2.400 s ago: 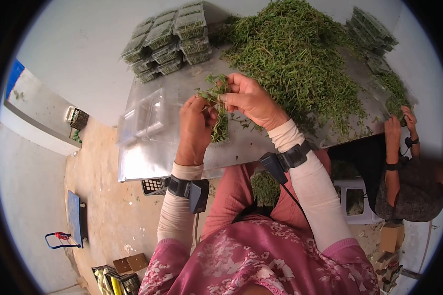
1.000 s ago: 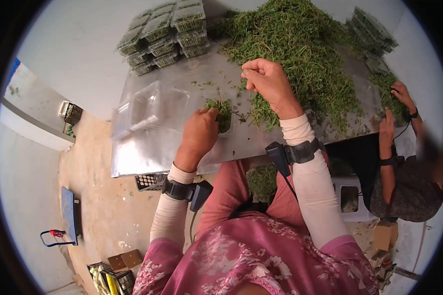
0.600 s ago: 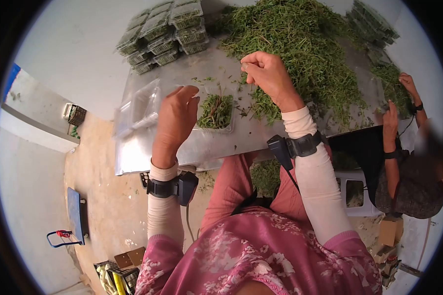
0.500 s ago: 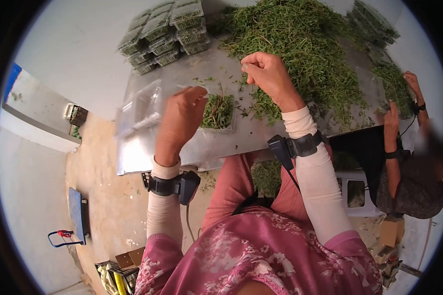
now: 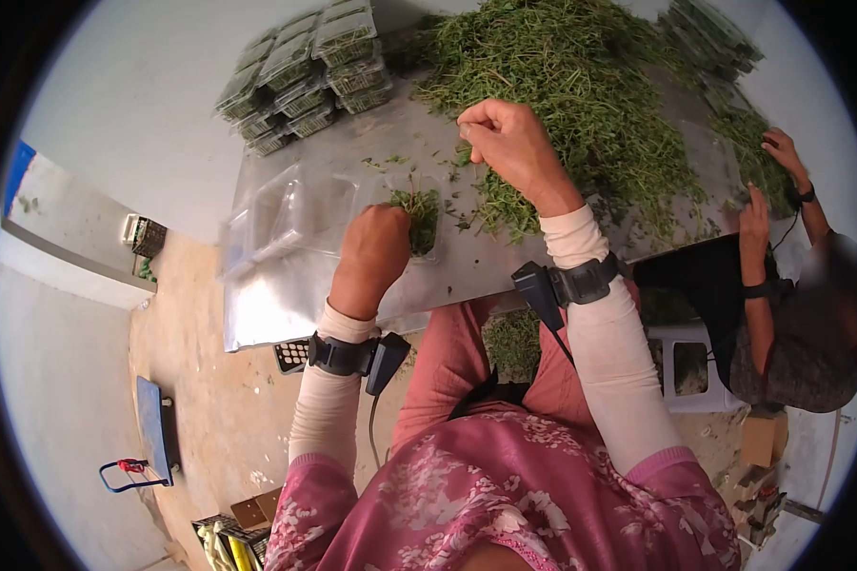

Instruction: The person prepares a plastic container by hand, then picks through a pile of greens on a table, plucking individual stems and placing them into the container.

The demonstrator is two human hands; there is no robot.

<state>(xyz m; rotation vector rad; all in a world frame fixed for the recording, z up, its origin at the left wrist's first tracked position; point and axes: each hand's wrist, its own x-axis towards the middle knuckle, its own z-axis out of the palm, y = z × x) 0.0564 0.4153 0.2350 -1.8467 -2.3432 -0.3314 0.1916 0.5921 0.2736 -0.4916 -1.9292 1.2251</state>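
My left hand [image 5: 373, 259] is closed in a loose fist at the left side of a clear plastic box [image 5: 432, 256]. Green leafy sprigs [image 5: 422, 214] fill that box, and the fingers' far side is hidden, so whatever they hold is out of sight. My right hand [image 5: 512, 147] hovers at the near left edge of a big heap of cut greens [image 5: 581, 86]. Its thumb and fingertips are pinched together; anything between them is too small to name. Left of the filled box lie clear open plastic boxes or lids [image 5: 281, 214].
Filled clear boxes [image 5: 290, 62] are stacked at the table's back left, more boxes [image 5: 709, 38] at the back right. Another person's hands [image 5: 755, 224] work at the metal table's [image 5: 352, 290] right end. A white stool [image 5: 690, 371] and blue trolley [image 5: 152, 423] stand below.
My left hand has moved down and right, onto the box's left side. The right hand has barely moved and stays pinched. The view has shifted slightly.
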